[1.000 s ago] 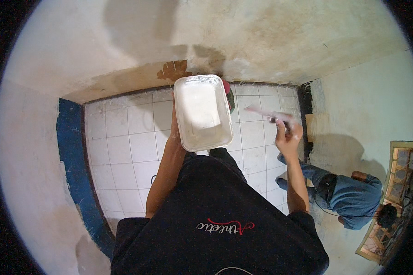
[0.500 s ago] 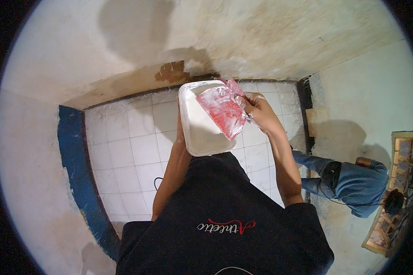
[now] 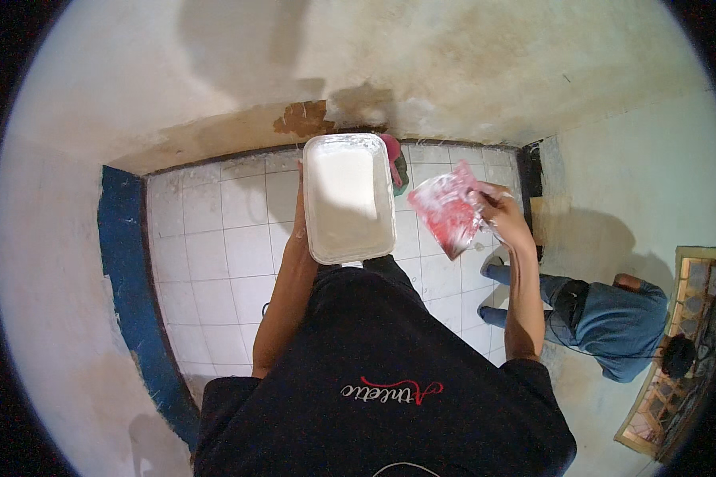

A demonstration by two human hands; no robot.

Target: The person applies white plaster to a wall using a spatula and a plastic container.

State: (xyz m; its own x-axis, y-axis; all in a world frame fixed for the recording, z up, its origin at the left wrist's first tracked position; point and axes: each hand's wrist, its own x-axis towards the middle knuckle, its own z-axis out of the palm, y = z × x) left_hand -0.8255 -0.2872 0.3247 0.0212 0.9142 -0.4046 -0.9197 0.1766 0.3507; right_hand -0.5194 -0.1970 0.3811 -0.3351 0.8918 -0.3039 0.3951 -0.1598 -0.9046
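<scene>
A white rectangular tub [image 3: 388, 238], partly filled with white paste, is held up in front of my body. My left hand [image 3: 300, 221] supports it from the left side, and most of its fingers are hidden behind the tub. Off to the right, my right hand [image 3: 503, 213] grips a red plastic scraper [image 3: 452, 205] smeared with white paste. The scraper is tilted and apart from the tub, slightly blurred. White smears also mark my right fingers.
White floor tiles [image 3: 250, 258] lie below. Ahead is a stained wall [image 3: 469, 71] with a brown bare patch [image 3: 304, 118]. Beyond the tub, a pink object [image 3: 394, 151] and a dark green one [image 3: 401, 176] show partly. Another person [image 3: 612, 322] stands at right, near a window grille [image 3: 676, 334].
My right hand has moved the scraper from over the tub out to the right. The tub has shifted slightly left and its inside is now uncovered.
</scene>
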